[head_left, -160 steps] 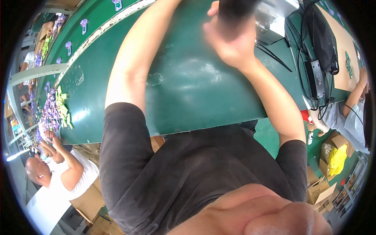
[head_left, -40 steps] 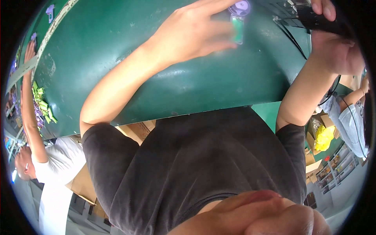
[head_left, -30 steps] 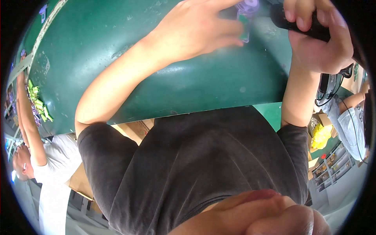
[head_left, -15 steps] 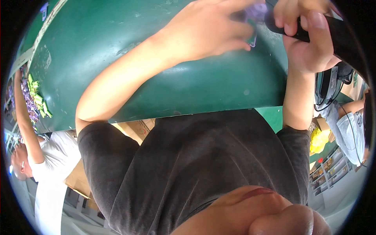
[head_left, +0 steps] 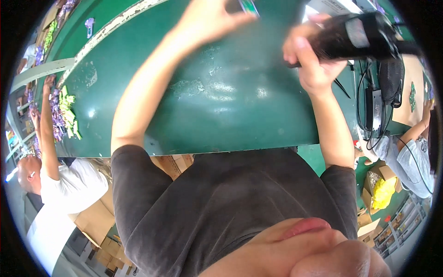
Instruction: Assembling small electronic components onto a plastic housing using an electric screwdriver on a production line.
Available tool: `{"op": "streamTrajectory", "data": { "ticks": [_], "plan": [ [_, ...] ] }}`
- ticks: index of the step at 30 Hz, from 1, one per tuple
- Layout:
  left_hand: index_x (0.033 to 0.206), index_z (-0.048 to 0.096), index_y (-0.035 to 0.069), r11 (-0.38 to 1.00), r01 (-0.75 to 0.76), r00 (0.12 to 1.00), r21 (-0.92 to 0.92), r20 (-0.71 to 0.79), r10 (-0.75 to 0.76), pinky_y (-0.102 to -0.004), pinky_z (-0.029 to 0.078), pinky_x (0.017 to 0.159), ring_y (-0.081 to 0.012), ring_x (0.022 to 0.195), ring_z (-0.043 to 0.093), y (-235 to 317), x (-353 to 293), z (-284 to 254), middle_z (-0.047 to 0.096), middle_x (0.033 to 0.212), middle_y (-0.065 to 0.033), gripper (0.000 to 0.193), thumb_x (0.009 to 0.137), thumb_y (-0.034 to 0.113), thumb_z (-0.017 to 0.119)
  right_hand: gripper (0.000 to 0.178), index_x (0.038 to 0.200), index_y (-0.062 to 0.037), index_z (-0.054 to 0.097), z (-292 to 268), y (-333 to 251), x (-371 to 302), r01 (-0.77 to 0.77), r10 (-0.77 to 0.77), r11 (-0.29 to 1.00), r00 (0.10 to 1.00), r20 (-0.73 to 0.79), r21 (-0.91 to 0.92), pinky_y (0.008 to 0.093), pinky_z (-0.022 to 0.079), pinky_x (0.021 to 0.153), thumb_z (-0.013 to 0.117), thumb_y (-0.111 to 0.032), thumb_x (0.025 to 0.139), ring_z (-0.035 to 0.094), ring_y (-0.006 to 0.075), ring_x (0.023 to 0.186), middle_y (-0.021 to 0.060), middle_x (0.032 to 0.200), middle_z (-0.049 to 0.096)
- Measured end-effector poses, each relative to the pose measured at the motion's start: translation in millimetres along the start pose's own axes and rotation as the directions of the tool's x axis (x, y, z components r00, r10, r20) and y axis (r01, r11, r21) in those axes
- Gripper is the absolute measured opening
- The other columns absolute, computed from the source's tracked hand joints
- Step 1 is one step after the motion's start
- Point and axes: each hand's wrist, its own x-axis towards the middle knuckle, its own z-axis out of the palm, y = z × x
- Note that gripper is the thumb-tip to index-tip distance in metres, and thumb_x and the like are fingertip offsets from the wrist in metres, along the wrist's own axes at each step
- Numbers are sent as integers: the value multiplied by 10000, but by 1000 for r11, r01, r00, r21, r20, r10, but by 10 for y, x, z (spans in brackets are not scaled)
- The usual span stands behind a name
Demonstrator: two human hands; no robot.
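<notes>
My left hand [head_left: 207, 21], blurred and partly cut off by the top edge, has its thumb against a small purple-and-green part [head_left: 249, 7]. Most of that part lies out of view. My right hand [head_left: 311, 57] is wrapped round a black cylindrical hand tool [head_left: 344, 39], perhaps an electric one; it lies sideways above the table. Its exact kind is hard to make out. Both hands are over the green tabletop [head_left: 230, 111].
A white box [head_left: 330, 7] stands behind the right hand. A black power adapter [head_left: 374, 108] with cables lies at the right. Green pieces [head_left: 69, 113] and purple ones [head_left: 57, 115] are heaped at the left, near a person in white [head_left: 74, 184]. Another person [head_left: 410, 152] is at the right.
My hands have moved apart: the left went left and up with the small part, the right shifted left and down with the black tool. The view has shifted, showing more at both sides.
</notes>
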Motion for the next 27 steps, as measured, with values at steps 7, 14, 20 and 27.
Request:
{"op": "streamTrajectory", "data": {
  "ticks": [7,14,20,27],
  "plan": [
    [1400,517,59,926,374,860,53,353,-368,-510,351,1186,-466,1416,411,-1110,982,-432,484,1485,-296,753,773,339,824,523,1375,42,503,-41,-56,85,-5,8,1000,995,103,-30,300,509,829,683,88,886,628,143,900,90,1005,672],
    [1443,471,46,937,328,832,118,433,-346,-462,337,1208,-432,1448,392,-1394,1438,157,432,1530,-276,725,822,245,787,477,1343,55,512,-11,-85,175,-129,97,977,978,184,172,350,536,890,660,101,892,668,195,947,127,1059,677],
    [1342,536,46,978,167,985,121,24,-171,-434,464,1071,-385,1238,556,-1274,1141,529,542,1303,-223,599,828,210,796,507,1374,34,493,-86,-153,168,-225,225,974,971,78,-2,286,451,521,588,96,880,543,134,557,58,724,590],
    [1293,580,51,981,175,979,88,-120,-164,-437,470,1050,-386,1204,574,-923,816,431,561,1269,-214,594,802,275,828,463,1338,10,395,-3,-291,172,-364,364,931,931,14,10,244,466,554,644,-4,947,543,119,556,41,753,557]
  ]
}}
